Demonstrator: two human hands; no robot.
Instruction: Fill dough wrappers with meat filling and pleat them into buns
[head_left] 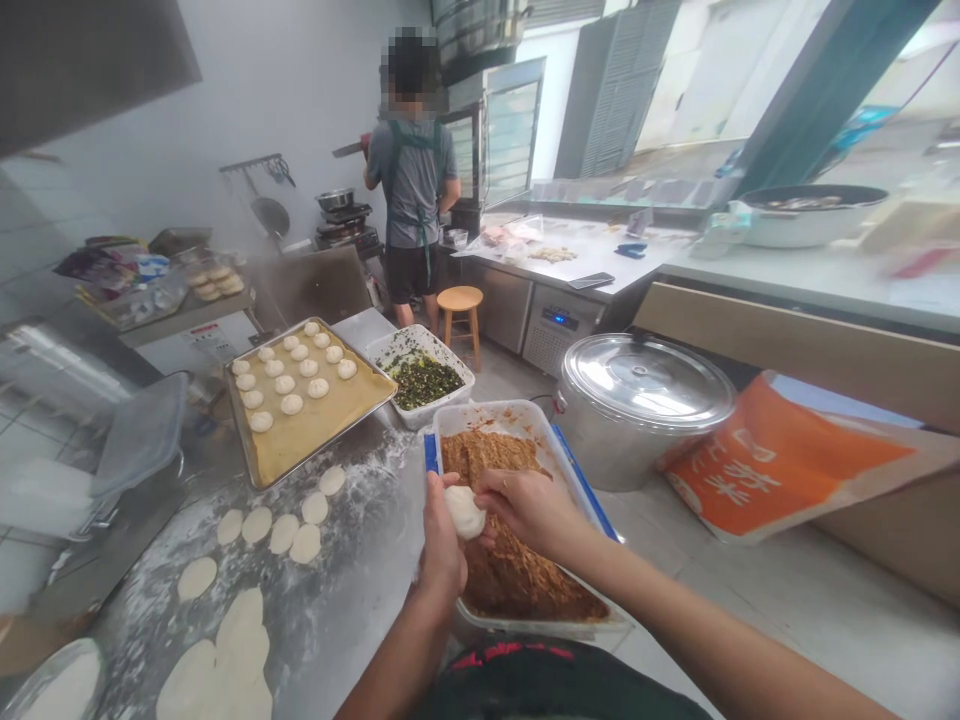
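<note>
A round white bun [465, 512] of dough rests in my left hand [442, 540], whose fingers curl around its side and underside. My right hand [525, 508] pinches the bun's right edge with thumb and fingertips. Both hands are above a plastic tub [536, 408] of reddish-brown filling [491, 455]. To the left, several flat dough rounds [284, 534] lie on the floured steel table [352, 590]. Overlapping dough rounds [217, 665] lie nearer to me. Beyond them, a paper-lined tray [322, 425] carries rows of pleated buns [292, 404].
A white tub [450, 397] of chopped greens stands behind the filling. At right are a lidded steel pot [645, 400] and an orange sack [795, 460]. A flour bowl [60, 690] sits at lower left. A person [412, 190] stands at the back near a wooden stool [460, 299].
</note>
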